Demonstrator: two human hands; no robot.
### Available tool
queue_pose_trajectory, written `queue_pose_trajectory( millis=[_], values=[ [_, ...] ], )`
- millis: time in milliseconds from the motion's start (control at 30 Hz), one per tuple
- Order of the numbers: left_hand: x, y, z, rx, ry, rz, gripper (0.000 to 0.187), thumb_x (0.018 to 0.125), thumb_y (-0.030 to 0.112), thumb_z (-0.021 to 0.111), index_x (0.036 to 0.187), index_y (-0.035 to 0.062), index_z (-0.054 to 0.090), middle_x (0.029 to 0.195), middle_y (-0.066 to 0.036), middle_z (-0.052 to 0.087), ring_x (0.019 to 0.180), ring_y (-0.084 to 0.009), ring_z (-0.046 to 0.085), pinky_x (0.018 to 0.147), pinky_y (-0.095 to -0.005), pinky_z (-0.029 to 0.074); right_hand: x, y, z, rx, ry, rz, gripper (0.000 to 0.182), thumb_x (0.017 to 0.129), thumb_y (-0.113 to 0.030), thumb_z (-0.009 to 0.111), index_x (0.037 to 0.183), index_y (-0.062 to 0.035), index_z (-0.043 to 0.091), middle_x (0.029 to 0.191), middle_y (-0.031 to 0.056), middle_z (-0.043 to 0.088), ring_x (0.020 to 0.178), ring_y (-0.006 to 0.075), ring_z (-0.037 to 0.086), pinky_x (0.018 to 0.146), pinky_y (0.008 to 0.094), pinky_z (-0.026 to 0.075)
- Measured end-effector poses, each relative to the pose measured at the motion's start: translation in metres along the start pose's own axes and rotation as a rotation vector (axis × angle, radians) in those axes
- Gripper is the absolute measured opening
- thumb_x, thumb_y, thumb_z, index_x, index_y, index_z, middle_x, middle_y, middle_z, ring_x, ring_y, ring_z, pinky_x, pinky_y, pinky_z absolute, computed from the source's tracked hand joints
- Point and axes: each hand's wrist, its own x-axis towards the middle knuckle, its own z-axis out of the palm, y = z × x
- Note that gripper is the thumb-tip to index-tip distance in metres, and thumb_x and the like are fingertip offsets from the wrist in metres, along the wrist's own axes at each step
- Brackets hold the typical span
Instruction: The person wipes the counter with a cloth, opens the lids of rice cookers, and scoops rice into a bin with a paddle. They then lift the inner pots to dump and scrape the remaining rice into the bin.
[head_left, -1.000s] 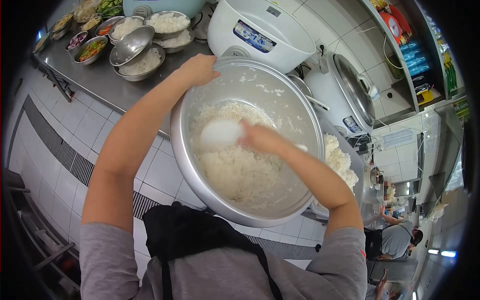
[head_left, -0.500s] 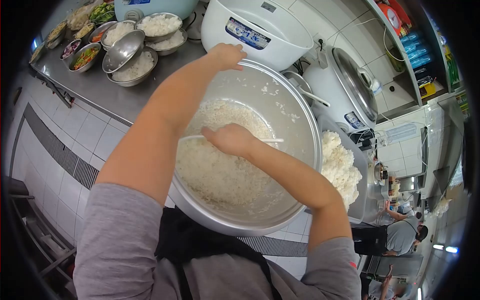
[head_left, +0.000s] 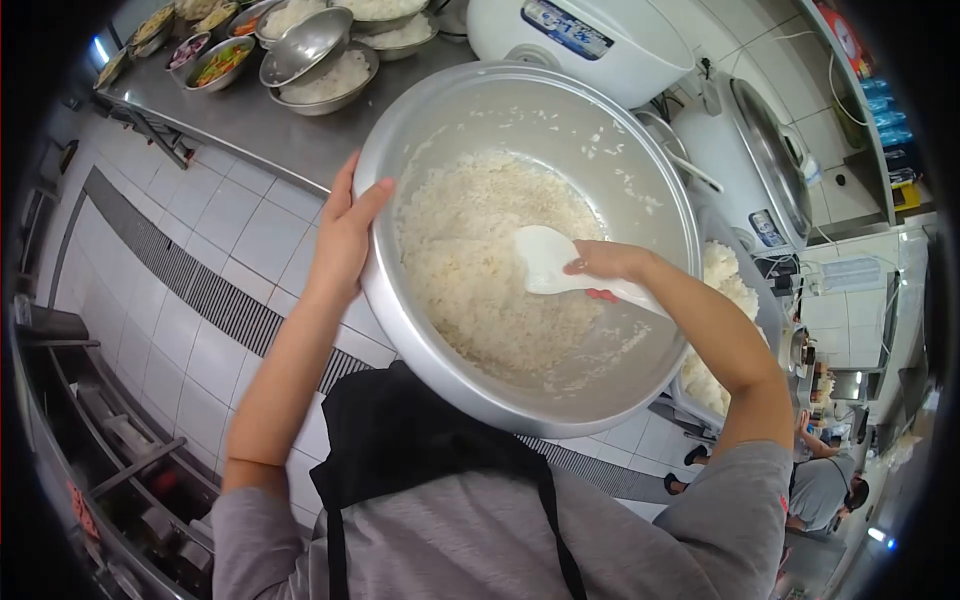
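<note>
A large metal pot fills the middle of the view, tilted, with cooked white rice over its bottom and grains stuck to its wall. My left hand grips the pot's left rim, thumb on the upper side and fingers around the outside. Inside the pot, my right hand is closed around the handle of a white rice paddle. The paddle's broad blade points left, right over the rice.
Steel bowls of rice and a bowl of chopped vegetables stand on the steel counter. Behind the pot are a white rice cooker and a lidded one. A grey tub holds more rice. Another person is at far right.
My left hand has come from the pot's far rim to its left rim. My right hand has moved right, and the paddle's blade now shows. The pot sits higher and further right in view.
</note>
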Motion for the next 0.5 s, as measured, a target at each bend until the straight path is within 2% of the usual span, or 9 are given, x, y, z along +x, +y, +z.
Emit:
queue_pose_trajectory(
  millis=[67, 133, 200, 267, 300, 433, 500],
  values=[
    [-0.011, 0.022, 0.004, -0.529, 0.051, -0.192, 0.058, 0.08, 0.019, 0.056, 0.127, -0.0049, 0.031, 0.12, -0.018, 0.043, 0.111, -0.0228, 0.043, 0.09, -0.0293, 0.035, 0.005, -0.021, 0.015, 0.053, 0.07, -0.124, 0.036, 0.086, -0.019, 0.042, 0.118, -0.0039, 0.036, 0.062, 0.0102, 0.052, 0.042, 0.0163, 0.049, 0.033, 0.0286, 0.041],
    [-0.009, 0.019, 0.006, -0.528, 0.083, -0.17, 0.056, 0.079, 0.016, 0.057, 0.126, -0.0041, 0.033, 0.119, -0.018, 0.044, 0.11, -0.0217, 0.042, 0.09, -0.0287, 0.035, 0.015, -0.045, 0.026, -0.016, 0.023, -0.144, 0.048, 0.086, -0.02, 0.042, 0.129, -0.0109, 0.023, 0.062, 0.0086, 0.051, 0.04, 0.0154, 0.048, 0.033, 0.0282, 0.039],
    [-0.004, 0.016, 0.006, -0.52, 0.122, -0.136, 0.054, 0.079, 0.013, 0.057, 0.125, -0.0033, 0.034, 0.118, -0.017, 0.044, 0.109, -0.0206, 0.042, 0.09, -0.0281, 0.035, 0.014, -0.071, 0.048, 0.0, 0.053, -0.205, 0.051, 0.086, -0.02, 0.04, 0.13, -0.0075, 0.017, 0.061, 0.0085, 0.051, 0.039, 0.0158, 0.046, 0.034, 0.0285, 0.039],
    [-0.001, 0.011, 0.008, -0.393, 0.181, -0.046, 0.052, 0.077, 0.011, 0.059, 0.123, -0.0024, 0.038, 0.114, -0.015, 0.047, 0.106, -0.0203, 0.044, 0.089, -0.0274, 0.035, 0.023, -0.074, 0.058, 0.041, -0.02, -0.243, 0.049, 0.086, -0.018, 0.039, 0.129, -0.005, 0.019, 0.06, 0.009, 0.051, 0.039, 0.016, 0.046, 0.034, 0.029, 0.039],
    [0.0, 0.011, 0.007, -0.394, 0.18, -0.04, 0.052, 0.077, 0.011, 0.059, 0.123, -0.0024, 0.038, 0.114, -0.015, 0.047, 0.106, -0.0203, 0.044, 0.089, -0.0274, 0.035, 0.024, -0.074, 0.061, 0.079, -0.094, -0.277, 0.047, 0.086, -0.017, 0.038, 0.127, -0.0024, 0.02, 0.06, 0.0094, 0.051, 0.038, 0.0162, 0.046, 0.034, 0.0295, 0.039],
    [0.0, 0.011, 0.008, -0.413, 0.189, -0.048, 0.05, 0.077, 0.01, 0.059, 0.121, -0.0021, 0.04, 0.11, -0.013, 0.048, 0.101, -0.0192, 0.045, 0.087, -0.0264, 0.036, 0.0, -0.067, 0.067, 0.18, -0.167, -0.341, 0.04, 0.084, -0.011, 0.032, 0.122, -0.0008, 0.025, 0.06, 0.011, 0.049, 0.04, 0.0154, 0.047, 0.034, 0.0281, 0.039],
    [0.001, 0.013, 0.008, -0.433, 0.183, -0.052, 0.05, 0.077, 0.01, 0.059, 0.121, -0.0019, 0.04, 0.109, -0.013, 0.048, 0.1, -0.0188, 0.046, 0.086, -0.0262, 0.036, -0.003, -0.06, 0.066, 0.275, -0.169, -0.361, 0.029, 0.084, -0.014, 0.038, 0.109, -0.0003, 0.032, 0.059, 0.0124, 0.051, 0.038, 0.0183, 0.046, 0.036, 0.0309, 0.038]
  ],
)
